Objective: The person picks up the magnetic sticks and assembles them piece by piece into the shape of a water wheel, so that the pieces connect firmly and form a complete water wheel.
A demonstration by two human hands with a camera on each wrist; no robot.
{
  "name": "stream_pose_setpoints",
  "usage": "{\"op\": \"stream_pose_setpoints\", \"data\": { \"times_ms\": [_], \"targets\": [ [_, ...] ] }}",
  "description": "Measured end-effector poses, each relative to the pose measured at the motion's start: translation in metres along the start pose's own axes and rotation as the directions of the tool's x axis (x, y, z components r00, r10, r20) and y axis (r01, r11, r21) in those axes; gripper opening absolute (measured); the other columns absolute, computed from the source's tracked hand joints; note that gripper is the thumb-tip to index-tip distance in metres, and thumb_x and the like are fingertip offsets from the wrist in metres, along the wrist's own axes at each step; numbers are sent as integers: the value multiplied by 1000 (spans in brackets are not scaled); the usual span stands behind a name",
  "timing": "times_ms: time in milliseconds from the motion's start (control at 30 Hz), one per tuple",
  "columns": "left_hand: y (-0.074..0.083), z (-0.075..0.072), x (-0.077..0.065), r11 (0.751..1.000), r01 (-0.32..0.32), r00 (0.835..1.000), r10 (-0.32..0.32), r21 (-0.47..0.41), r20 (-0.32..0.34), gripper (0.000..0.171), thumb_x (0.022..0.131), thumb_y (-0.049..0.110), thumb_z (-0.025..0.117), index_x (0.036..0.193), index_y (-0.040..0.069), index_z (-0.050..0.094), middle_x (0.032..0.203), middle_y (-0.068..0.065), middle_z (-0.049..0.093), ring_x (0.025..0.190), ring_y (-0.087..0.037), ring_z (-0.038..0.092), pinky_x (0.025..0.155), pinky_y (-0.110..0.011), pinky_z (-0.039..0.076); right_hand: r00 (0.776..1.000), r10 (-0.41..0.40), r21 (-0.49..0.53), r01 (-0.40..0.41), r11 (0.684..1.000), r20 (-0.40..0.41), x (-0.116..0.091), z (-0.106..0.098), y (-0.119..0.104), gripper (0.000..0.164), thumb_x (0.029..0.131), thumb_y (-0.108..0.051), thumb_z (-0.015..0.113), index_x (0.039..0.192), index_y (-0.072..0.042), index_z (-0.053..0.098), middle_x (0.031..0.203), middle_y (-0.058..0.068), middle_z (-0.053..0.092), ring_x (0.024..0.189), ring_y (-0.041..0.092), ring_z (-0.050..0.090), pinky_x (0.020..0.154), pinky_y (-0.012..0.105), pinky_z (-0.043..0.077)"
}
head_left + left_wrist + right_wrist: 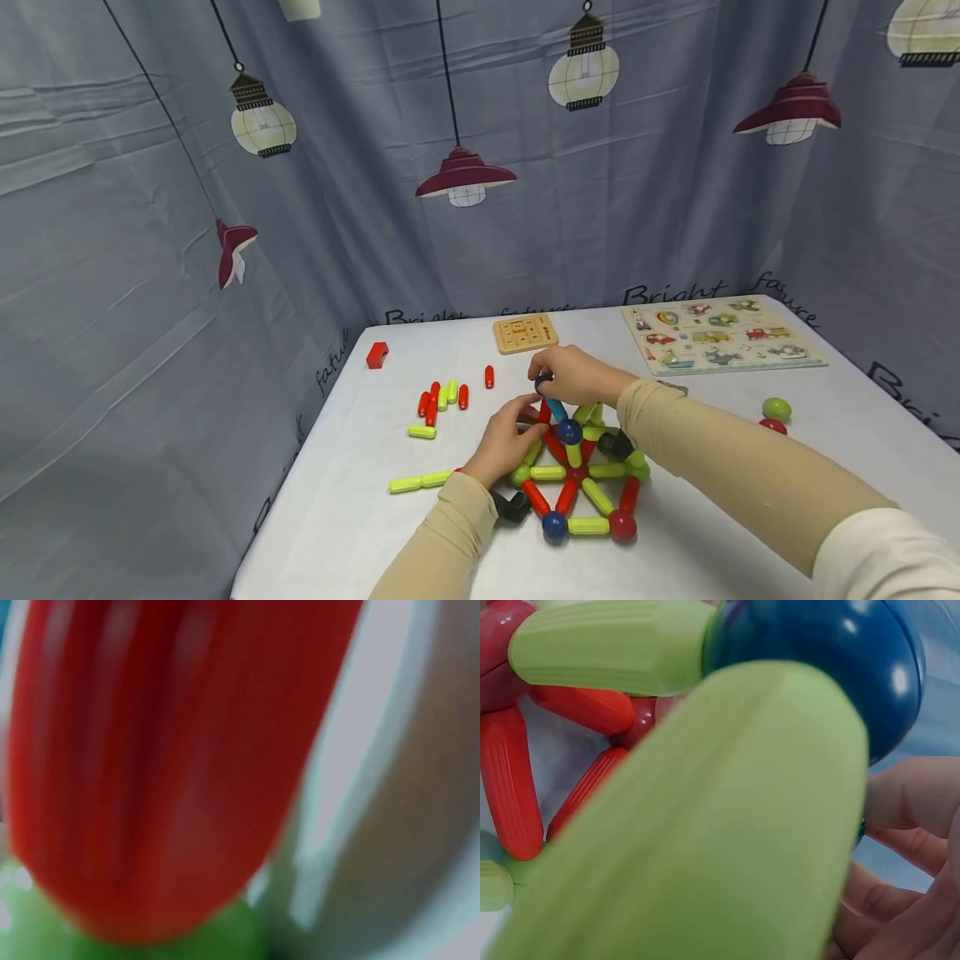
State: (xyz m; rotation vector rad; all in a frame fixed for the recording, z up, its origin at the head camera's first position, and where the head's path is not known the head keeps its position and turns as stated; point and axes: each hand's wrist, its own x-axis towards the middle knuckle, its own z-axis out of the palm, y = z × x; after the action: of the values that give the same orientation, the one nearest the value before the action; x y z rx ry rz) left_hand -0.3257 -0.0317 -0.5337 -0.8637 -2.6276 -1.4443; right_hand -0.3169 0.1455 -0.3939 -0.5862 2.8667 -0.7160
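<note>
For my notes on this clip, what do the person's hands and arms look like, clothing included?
The left hand and right hand are both ungloved. Close-fitting beige sleeves run down to the wrists. A looser white sleeve shows farther up on the right. A black fitting sits by the left wrist, another dark piece by the right.
</note>
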Motion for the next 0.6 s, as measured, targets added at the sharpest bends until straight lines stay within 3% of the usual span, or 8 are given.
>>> {"op": "stream_pose_setpoints", "data": {
  "times_ms": [167,467,600],
  "targets": [
    [0,0,1,1000,-2,1000,3,28,-13,25,100,25,69,122,13,68,112,-1,68,104,-13,69,91,-25,56,1000,-6,8,6,1000,-9,0,0,0,19,96,-9,67,114,-9,73,110,10,75,92,18,70,80,36,59],
    [3,0,-2,1000,23,999,-23,-3,-38,22,98,27,71,116,14,67,108,1,70,101,-10,68,90,-25,56,1000,-6,2,6,1000,11,0,2,1,21,95,-7,67,114,-8,74,111,9,75,91,17,69,84,37,60],
    [3,1,-1,1000,23,999,-23,-2,-43,21,98,26,71,115,14,66,108,1,70,100,-10,68,89,-25,56,999,-27,-25,27,999,23,-5,-2,1,28,98,-12,65,125,-8,71,122,13,72,102,23,70,90,42,59]
  ]
}}
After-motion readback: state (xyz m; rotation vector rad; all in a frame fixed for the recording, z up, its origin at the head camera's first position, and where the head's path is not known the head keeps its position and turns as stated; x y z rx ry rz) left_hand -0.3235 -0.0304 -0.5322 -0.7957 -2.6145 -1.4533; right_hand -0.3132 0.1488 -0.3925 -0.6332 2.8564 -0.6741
